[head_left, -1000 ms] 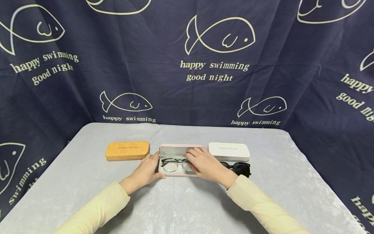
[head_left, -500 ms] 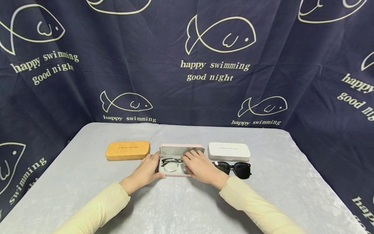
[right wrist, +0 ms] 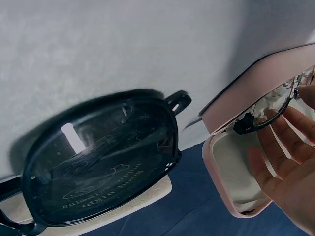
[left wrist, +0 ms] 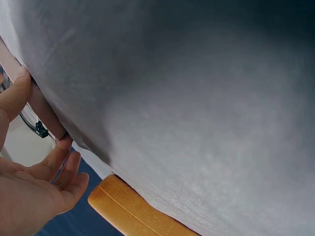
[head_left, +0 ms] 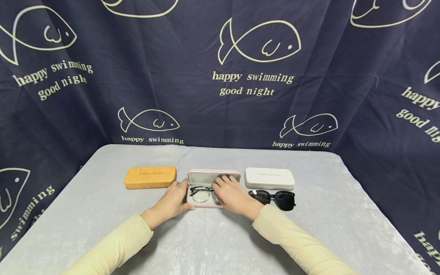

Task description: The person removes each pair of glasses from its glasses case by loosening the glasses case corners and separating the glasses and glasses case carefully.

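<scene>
1. Since a second ago, your right hand [head_left: 233,194] has slid leftward across the open pink case [head_left: 206,205], uncovering the whole of the black sunglasses [head_left: 274,198] on the desk [head_left: 220,236]; your left hand [head_left: 174,199] has not shifted.

2. Your left hand steadies the left end of the pink case: the thumb lies along the front edge and the fingers reach up beside the end wall. The left wrist view shows the palm open and the fingers only loosely bent, pressing the case's side [left wrist: 45,109] rather than wrapping it.

3. Your right hand rests palm-down over the right half of the case, fingers spread and nearly straight, tips at the raised lid [head_left: 214,176]. The right wrist view shows the fingers [right wrist: 290,142] lying on the clear-lensed glasses [head_left: 201,193] near the hinge; no pinch is visible.

4. Those glasses lie inside the pink case, the left lens in plain sight, the right one under your hand.

5. Sunglasses sit unfolded on the desk just right of the pink case, in front of the closed white case [head_left: 269,178].

6. Left of the pink case, a closed tan case [head_left: 150,176] lies flat, near your left hand but apart from it.

7. Behind the desk hangs a navy cloth [head_left: 220,95] printed with fish outlines.
</scene>
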The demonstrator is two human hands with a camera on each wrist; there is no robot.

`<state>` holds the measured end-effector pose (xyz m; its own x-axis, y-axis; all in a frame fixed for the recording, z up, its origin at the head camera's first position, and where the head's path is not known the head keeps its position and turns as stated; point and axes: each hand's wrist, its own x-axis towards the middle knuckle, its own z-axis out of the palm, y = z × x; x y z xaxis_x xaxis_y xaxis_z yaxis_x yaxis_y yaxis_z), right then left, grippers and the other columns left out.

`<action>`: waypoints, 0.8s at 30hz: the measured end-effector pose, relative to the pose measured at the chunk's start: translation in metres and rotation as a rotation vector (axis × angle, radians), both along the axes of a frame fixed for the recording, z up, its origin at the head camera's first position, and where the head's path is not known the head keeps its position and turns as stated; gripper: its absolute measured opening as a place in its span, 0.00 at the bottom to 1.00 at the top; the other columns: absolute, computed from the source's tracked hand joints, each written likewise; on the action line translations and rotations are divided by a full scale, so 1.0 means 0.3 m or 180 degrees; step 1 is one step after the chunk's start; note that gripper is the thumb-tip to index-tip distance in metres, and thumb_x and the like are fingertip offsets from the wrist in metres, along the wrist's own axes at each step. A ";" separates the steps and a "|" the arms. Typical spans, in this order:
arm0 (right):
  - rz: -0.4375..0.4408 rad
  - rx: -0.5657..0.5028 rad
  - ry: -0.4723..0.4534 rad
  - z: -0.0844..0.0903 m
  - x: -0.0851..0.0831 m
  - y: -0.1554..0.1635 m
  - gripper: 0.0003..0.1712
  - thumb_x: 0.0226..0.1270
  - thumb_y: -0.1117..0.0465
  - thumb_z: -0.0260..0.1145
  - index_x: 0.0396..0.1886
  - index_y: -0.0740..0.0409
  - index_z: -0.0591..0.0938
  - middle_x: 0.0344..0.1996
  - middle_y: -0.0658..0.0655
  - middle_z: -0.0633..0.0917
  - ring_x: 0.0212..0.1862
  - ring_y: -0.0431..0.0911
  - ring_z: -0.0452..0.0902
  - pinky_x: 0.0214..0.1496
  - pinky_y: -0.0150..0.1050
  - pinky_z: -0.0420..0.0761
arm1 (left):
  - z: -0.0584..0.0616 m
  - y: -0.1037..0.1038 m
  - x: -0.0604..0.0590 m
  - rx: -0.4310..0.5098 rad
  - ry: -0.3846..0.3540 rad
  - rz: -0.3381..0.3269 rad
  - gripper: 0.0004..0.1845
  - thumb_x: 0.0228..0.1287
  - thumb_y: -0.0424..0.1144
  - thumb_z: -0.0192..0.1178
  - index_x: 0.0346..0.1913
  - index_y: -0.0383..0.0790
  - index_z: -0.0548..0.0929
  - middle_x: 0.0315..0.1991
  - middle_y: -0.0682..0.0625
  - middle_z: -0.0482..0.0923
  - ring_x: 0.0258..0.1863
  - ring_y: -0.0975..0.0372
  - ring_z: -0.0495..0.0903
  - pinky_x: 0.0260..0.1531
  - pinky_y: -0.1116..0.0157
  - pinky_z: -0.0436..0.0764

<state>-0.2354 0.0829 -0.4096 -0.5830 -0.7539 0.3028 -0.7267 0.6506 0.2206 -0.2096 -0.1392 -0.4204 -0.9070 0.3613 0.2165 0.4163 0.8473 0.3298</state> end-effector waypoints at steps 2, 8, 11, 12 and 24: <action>-0.0008 0.0017 0.0021 -0.001 -0.001 -0.003 0.09 0.59 0.56 0.62 0.38 0.53 0.79 0.37 0.51 0.79 0.39 0.46 0.73 0.39 0.39 0.70 | -0.001 0.000 -0.001 -0.0007 0.0007 -0.0003 0.49 0.38 0.47 0.73 0.61 0.25 0.62 0.52 0.37 0.75 0.49 0.49 0.72 0.54 0.53 0.69; -0.0008 0.0025 0.0104 -0.010 -0.003 -0.013 0.09 0.59 0.53 0.64 0.35 0.52 0.79 0.34 0.50 0.78 0.37 0.45 0.72 0.37 0.38 0.69 | 0.000 0.000 0.001 -0.0010 0.0011 -0.0009 0.49 0.38 0.48 0.73 0.61 0.24 0.62 0.52 0.37 0.75 0.49 0.49 0.72 0.54 0.53 0.70; -0.0029 0.0045 0.0097 -0.013 -0.002 -0.018 0.09 0.59 0.52 0.63 0.35 0.52 0.79 0.34 0.50 0.78 0.37 0.45 0.72 0.38 0.38 0.69 | -0.001 0.000 0.001 -0.0007 0.0005 -0.0006 0.49 0.39 0.48 0.73 0.61 0.24 0.62 0.52 0.36 0.75 0.49 0.49 0.72 0.53 0.53 0.70; -0.0041 0.0050 0.0089 -0.014 -0.002 -0.020 0.09 0.59 0.52 0.63 0.34 0.52 0.80 0.34 0.50 0.78 0.37 0.45 0.72 0.38 0.39 0.69 | 0.000 0.000 0.001 0.0007 -0.0002 -0.0005 0.49 0.39 0.47 0.73 0.61 0.24 0.62 0.52 0.36 0.75 0.49 0.49 0.72 0.53 0.53 0.70; -0.0161 0.0056 0.0133 -0.020 0.000 -0.034 0.07 0.59 0.53 0.63 0.33 0.51 0.80 0.33 0.50 0.78 0.38 0.45 0.72 0.37 0.38 0.69 | -0.002 0.001 0.001 0.0061 -0.0049 0.0024 0.48 0.38 0.46 0.73 0.61 0.26 0.62 0.52 0.37 0.76 0.49 0.49 0.72 0.53 0.53 0.71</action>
